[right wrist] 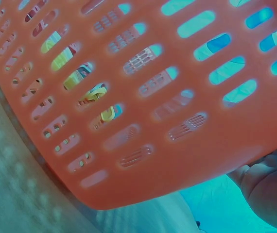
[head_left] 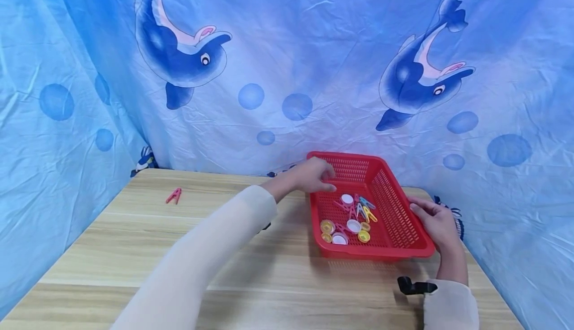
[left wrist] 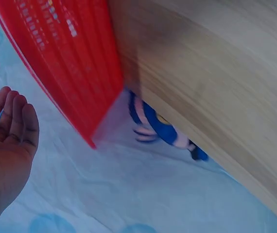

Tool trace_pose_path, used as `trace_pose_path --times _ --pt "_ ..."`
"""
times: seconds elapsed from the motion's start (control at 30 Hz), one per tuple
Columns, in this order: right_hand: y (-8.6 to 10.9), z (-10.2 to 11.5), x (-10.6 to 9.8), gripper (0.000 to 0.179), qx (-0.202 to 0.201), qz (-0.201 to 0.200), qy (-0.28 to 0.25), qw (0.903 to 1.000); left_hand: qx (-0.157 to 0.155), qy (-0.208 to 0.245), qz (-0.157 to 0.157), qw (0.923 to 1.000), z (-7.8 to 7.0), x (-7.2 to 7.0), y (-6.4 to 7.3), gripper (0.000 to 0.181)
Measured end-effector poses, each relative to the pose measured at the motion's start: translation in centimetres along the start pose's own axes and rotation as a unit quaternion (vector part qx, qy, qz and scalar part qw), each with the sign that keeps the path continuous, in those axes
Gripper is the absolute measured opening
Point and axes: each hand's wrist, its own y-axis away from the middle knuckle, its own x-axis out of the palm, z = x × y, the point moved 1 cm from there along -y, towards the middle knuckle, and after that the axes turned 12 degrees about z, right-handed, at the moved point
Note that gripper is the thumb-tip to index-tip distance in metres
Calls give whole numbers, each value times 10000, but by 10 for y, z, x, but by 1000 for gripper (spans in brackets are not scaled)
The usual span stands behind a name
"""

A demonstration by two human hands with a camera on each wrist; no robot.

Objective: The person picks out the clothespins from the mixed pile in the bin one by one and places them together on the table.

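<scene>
A red plastic basket (head_left: pixel 376 256) with slotted walls stands toward the right of the table. Inside it lie several clothespins (head_left: pixel 368 214) in pink, yellow, blue and grey, along with white bottle caps (head_left: pixel 353 226) and yellow caps (head_left: pixel 363 236). My right hand (head_left: pixel 439 224) grips the basket's right rim, thumb on top; the right wrist view shows part of this hand (right wrist: pixel 269 187) at the rim. Above the basket's left rim hovers my left hand (head_left: pixel 315 174), fingers loosely bent and holding nothing. The left wrist view shows this hand (left wrist: pixel 7 150) apart from the basket wall.
One pink-red clothespin (head_left: pixel 174 196) lies alone at the table's far left. The wooden table (head_left: pixel 134 250) ends at the back against a blue dolphin-print curtain (head_left: pixel 287 61), which also hangs along both sides. A black strap mount (head_left: pixel 416 286) sits on the right wrist.
</scene>
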Motion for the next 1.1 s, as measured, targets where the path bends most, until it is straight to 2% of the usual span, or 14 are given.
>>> trace_pose_path --times 0.27,0.47,0.6,0.7,0.83,1.0,1.1 --pt "0 1 -1 65 -15 5 39 10000 129 128 159 9997 -20 25 -22 40" --pt "2 1 1 65 62 52 51 10000 213 475 270 9983 -23 46 -33 40" --pt "1 1 2 64 76 57 44 9999 63 474 352 9982 -21 56 -39 40" --pt "0 2 2 62 48 18 77 10000 -118 393 356 9985 -20 59 -45 42" --pt "-2 3 1 62 20 -19 100 9999 -206 303 417 9985 -18 60 -54 41" --pt "-1 4 1 62 33 1 47 10000 -284 314 790 9960 -20 60 -62 37" --pt "-2 5 1 63 39 -13 43 10000 -393 432 1006 9932 -20 60 -64 42"
